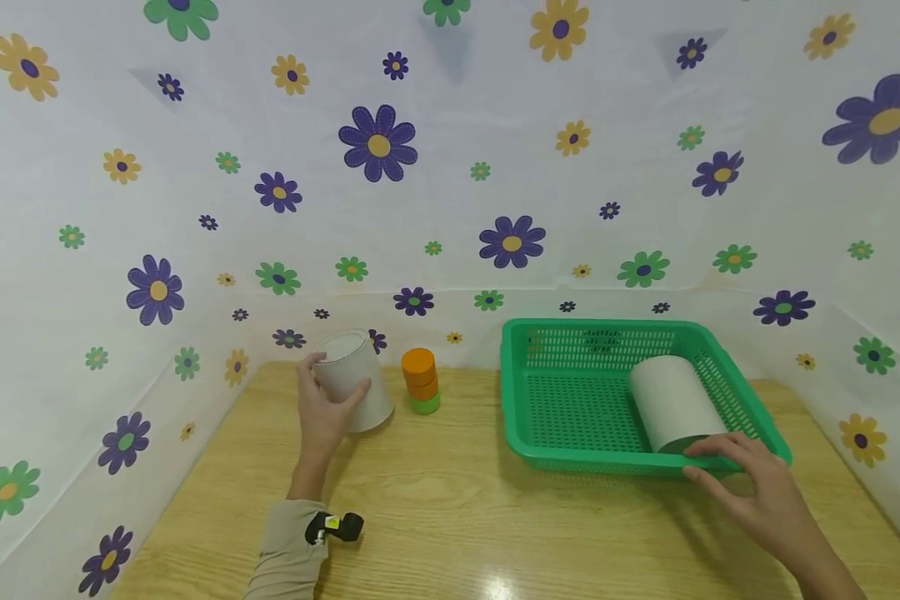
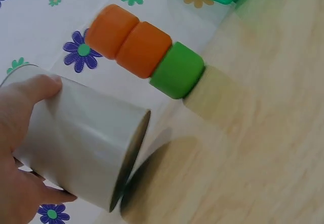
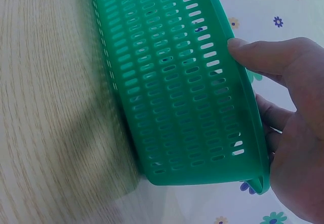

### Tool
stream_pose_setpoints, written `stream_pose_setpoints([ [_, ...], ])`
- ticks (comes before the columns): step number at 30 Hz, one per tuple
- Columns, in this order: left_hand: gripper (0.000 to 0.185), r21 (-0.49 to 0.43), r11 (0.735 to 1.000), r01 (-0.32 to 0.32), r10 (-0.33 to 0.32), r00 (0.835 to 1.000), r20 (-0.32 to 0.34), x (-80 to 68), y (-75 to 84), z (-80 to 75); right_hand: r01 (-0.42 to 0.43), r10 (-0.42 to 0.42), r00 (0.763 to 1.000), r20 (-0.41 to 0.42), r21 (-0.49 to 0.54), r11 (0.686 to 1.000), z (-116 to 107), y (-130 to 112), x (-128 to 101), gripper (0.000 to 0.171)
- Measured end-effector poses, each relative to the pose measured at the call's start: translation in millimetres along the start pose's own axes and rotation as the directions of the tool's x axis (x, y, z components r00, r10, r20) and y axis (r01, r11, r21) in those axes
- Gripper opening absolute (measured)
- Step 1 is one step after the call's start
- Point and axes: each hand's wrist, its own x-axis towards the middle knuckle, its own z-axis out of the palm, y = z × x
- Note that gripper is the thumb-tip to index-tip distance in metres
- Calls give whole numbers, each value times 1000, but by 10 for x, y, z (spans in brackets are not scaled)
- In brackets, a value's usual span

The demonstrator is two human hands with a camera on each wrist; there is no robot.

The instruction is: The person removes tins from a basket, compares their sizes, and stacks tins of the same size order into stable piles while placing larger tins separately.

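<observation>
My left hand (image 1: 324, 415) grips a white cylindrical can (image 1: 360, 387), thumb on one side and fingers on the other. The can leans, and in the left wrist view the lower edge of the can (image 2: 83, 138) stands off the tabletop above its shadow. Just right of it stands a stack of round blocks (image 1: 420, 382), two orange ones over a green one. At the right, my right hand (image 1: 765, 496) pinches the front rim of a green plastic basket (image 1: 592, 462), thumb outside and fingers over the rim. A second white cylinder (image 1: 675, 402) lies on its side in the basket.
The wooden table (image 1: 435, 517) runs back to a white sheet (image 1: 450, 208) printed with flowers, which also rises along both sides. A black camera (image 1: 335, 527) is strapped on the left sleeve.
</observation>
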Motion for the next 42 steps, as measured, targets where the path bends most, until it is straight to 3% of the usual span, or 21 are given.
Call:
stream_pose_setpoints([
  [8,67,12,997,-74,74,997,-29,-37,-87,41,1,-1,1000,-4,4,1000,14,3,-16,40],
  [19,67,17,990,-139,139,989,-45,-33,-120,66,1,-1,1000,-5,1,1000,1,6,1,40],
  [35,68,68,993,-97,101,993,-54,-44,-45,29,7,-7,1000,-2,-8,1000,-10,6,17,39],
  [42,70,111,979,-170,179,980,-84,-11,80,-26,11,-11,1000,-3,1,1000,-8,12,1,41],
])
